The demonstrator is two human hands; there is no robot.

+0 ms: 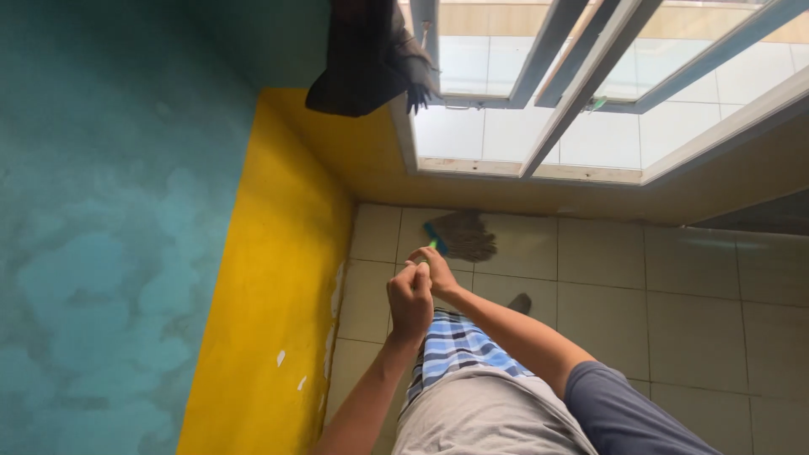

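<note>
A string mop (465, 235) with a blue head and brown strands rests on the tiled floor close to the wall under the window. Its green handle (433, 245) runs up into my hands and is mostly hidden by them. My left hand (409, 301) is closed around the handle, nearer to me. My right hand (435, 267) is closed around it just ahead, nearer the mop head. Both fists touch each other.
A yellow-and-teal wall (270, 278) stands at the left, meeting the floor (657, 286) of beige tiles. A grey-framed window (581, 93) is ahead, with a dark cloth (362, 59) hanging at its left corner. My foot (520, 302) shows below the mop.
</note>
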